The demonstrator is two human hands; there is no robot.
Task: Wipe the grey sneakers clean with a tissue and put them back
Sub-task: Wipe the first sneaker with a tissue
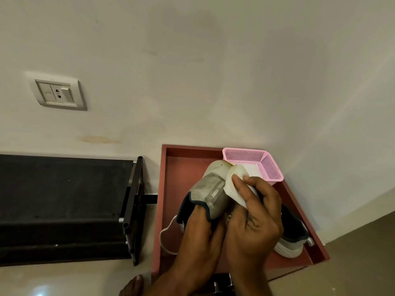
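Observation:
I hold one grey sneaker (210, 189) above the red-brown tray (183, 167), toe pointing away from me. My left hand (198, 236) reaches into its opening with the fingers hidden inside the shoe. My right hand (254, 212) pinches a white tissue (234, 184) and presses it against the sneaker's right side. The second grey sneaker (292, 238) lies on the tray behind my right hand, mostly hidden, its white sole showing.
A pink mesh basket (269, 167) with white tissue inside stands at the tray's far right corner. A black shoe rack (66, 206) stands to the left against the wall. A wall socket (58, 94) is above it. A bare foot (133, 285) shows at the bottom.

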